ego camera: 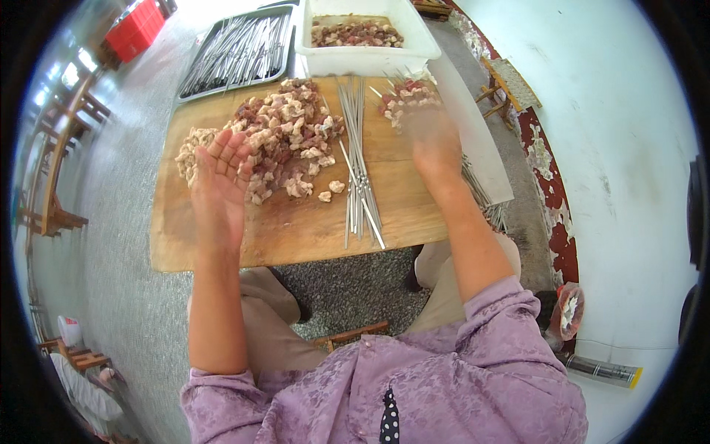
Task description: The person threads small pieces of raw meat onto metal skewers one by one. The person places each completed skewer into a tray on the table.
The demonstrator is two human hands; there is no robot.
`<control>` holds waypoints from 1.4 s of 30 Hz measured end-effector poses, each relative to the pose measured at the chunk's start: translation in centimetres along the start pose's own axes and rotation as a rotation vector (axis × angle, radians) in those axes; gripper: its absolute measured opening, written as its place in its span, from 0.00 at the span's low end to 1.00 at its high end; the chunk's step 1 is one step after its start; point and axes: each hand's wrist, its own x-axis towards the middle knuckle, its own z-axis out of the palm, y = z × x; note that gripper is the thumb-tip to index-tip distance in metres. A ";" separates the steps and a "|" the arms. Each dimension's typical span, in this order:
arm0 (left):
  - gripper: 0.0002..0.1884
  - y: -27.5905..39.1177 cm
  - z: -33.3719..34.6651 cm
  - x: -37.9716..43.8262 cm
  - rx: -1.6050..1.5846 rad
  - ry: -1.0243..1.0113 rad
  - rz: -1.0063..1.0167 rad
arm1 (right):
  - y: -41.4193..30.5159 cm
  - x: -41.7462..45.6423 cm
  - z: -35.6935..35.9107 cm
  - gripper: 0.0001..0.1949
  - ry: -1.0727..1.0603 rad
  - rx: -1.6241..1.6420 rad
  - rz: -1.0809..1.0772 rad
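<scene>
My left hand (224, 183) is held palm up with fingers spread, over the left part of a wooden board (294, 236), and holds nothing. Beside it lies a heap of raw meat and fat pieces (283, 130). A bundle of metal skewers (360, 183) lies lengthwise on the board, right of the heap. My right hand (435, 136), blurred by motion, is at the board's right side, at the near end of a pile of skewered meat (410, 100). Whether it grips a skewer there cannot be told.
Beyond the board stand a metal tray (191, 91) full of skewers and a white plastic tub (369, 54) with more meat pieces. More skewers (480, 186) lie off the board's right edge. A small woven stool (507, 83) is by the wall; a red crate (135, 30) stands far left.
</scene>
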 end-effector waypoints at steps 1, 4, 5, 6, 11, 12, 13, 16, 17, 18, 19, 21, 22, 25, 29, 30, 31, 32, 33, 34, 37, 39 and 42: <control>0.33 0.3 -0.5 -0.1 0.012 0.018 0.022 | -1.7 0.1 0.1 0.07 -0.038 0.093 0.024; 0.30 1.4 -1.9 -0.5 0.022 0.048 0.067 | -8.4 0.0 -0.6 0.12 -0.325 0.310 0.258; 0.28 1.5 -2.2 -0.3 0.006 0.033 0.063 | -9.7 -0.2 -0.9 0.15 -0.443 0.363 0.370; 0.27 1.5 -2.5 -0.1 -0.008 0.019 0.060 | -9.9 -0.3 -0.5 0.17 -0.453 0.325 0.377; 0.23 1.8 -3.6 -0.1 0.072 -0.003 0.106 | -8.9 0.5 -1.1 0.11 -0.409 0.365 0.472; 0.22 1.9 -3.5 -0.1 0.108 0.009 0.117 | -8.7 0.5 -1.2 0.10 -0.406 0.375 0.509; 0.21 1.9 -3.5 -0.2 0.144 0.019 0.128 | -8.4 0.5 -1.3 0.10 -0.402 0.384 0.547; 0.18 1.3 -1.9 -0.6 0.366 -0.029 0.179 | -7.2 0.3 -1.2 0.10 -0.330 0.360 0.461; 0.17 0.6 -1.0 -0.5 0.447 -0.076 0.191 | -6.8 0.1 -1.1 0.10 -0.294 0.353 0.429; 0.17 -0.2 0.0 -0.2 0.532 -0.118 0.206 | -7.2 0.3 -1.3 0.10 -0.318 0.354 0.457; 0.16 -0.9 1.1 0.2 0.616 -0.165 0.220 | -7.8 0.5 -2.0 0.11 -0.339 0.353 0.487; 0.19 -1.8 3.6 1.4 0.960 -0.344 0.285 | -7.7 0.5 -2.3 0.11 -0.353 0.370 0.537; 0.19 -2.7 4.6 2.2 1.101 -0.389 0.407 | -7.6 0.5 -2.2 0.10 -0.350 0.395 0.554; 0.22 -5.9 6.3 5.6 1.437 -0.494 0.609 | -8.2 0.6 -2.9 0.10 -0.294 0.332 0.493; 0.16 -7.5 7.8 8.4 1.573 -0.561 0.463 | -8.1 1.0 -3.8 0.09 -0.210 0.390 0.393; 0.15 -7.2 8.2 8.4 1.604 -0.578 0.419 | -7.9 0.9 -3.9 0.09 -0.205 0.398 0.385; 0.14 -6.9 8.6 8.3 1.634 -0.593 0.375 | -7.7 0.9 -3.9 0.10 -0.201 0.407 0.376; 0.12 -6.4 8.4 7.9 1.554 -0.602 0.389 | -7.7 0.8 -3.9 0.10 -0.198 0.416 0.367; 0.12 -5.6 7.8 7.3 1.529 -0.597 0.406 | -7.8 0.8 -3.9 0.10 -0.209 0.438 0.362; 0.12 -5.0 7.4 6.7 1.500 -0.596 0.424 | -7.8 0.8 -4.0 0.10 -0.219 0.455 0.360; 0.13 -2.6 5.0 4.4 1.477 -0.603 0.507 | -8.1 0.8 -4.1 0.10 -0.262 0.565 0.397; 0.15 -0.9 3.3 2.4 1.466 -0.600 0.516 | -8.0 0.7 -4.0 0.10 -0.293 0.633 0.426; 0.16 0.4 0.8 0.8 1.557 -0.572 0.472 | -8.0 0.5 -3.8 0.11 -0.308 0.707 0.442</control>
